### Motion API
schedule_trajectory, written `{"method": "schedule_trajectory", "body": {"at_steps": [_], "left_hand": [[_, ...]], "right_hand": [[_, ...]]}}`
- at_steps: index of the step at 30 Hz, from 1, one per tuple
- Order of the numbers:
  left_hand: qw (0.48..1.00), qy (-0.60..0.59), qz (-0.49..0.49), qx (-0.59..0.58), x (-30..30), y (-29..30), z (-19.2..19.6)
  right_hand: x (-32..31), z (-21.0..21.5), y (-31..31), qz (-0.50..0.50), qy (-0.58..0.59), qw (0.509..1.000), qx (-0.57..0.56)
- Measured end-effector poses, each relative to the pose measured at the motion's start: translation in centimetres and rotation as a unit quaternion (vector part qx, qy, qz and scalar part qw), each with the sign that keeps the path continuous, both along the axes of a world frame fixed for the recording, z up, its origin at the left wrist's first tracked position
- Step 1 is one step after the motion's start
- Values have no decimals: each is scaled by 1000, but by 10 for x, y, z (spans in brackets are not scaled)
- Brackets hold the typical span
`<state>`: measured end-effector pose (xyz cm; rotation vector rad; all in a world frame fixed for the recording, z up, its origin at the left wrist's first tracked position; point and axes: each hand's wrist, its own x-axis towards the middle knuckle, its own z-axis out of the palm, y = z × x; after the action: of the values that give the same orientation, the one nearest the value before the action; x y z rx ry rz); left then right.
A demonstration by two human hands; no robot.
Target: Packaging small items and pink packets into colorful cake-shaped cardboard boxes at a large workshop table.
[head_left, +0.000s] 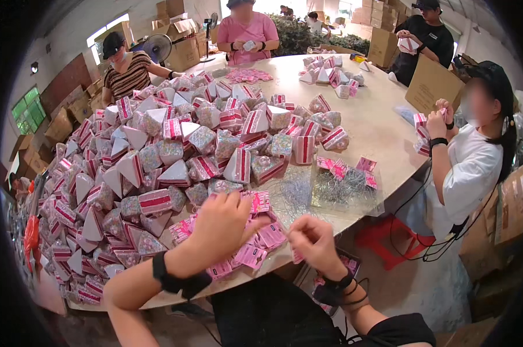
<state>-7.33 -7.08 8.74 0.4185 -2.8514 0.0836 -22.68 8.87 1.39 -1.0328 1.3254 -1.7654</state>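
Observation:
My left hand (229, 225) is over a heap of printed pink cards (251, 254) at the near table edge, its thumb stretched away from the fingers. Nothing shows in its grasp. To the right, my right hand (318, 244) has its fingers curled into a pinch, with a bit of pink card (296, 257) poking out below them. Beyond my hands lies a large pile of cake-slice-shaped ornaments (203, 168), white with pink bands and glittery coating. Loose silvery strings (293, 194) lie beside the cards, and more strings fill a clear plastic bag (348, 196) with pink cards on it.
Around the pale round table (365, 121) other people work: one in stripes (131, 75), one in pink (247, 34), one in black (429, 40), one in white (475, 150). A red stool (388, 240) and cardboard boxes (432, 87) stand right. Cables hang near the stool.

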Motion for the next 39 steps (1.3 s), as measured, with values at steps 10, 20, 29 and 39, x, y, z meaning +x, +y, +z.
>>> {"method": "schedule_trajectory", "body": {"at_steps": [10, 20, 29, 39], "left_hand": [[992, 50, 64, -95, -53, -109, -71], [936, 335, 52, 96, -38, -75, 4], [267, 642, -29, 718, 114, 87, 9], [397, 662, -40, 634, 109, 139, -74]], "right_hand": [[-16, -30, 70, -78, -109, 990, -41], [-27, 4, 62, -96, -290, 936, -177], [46, 54, 1, -73, -99, 952, -279], [117, 42, -3, 0, 187, 952, -242]]}}
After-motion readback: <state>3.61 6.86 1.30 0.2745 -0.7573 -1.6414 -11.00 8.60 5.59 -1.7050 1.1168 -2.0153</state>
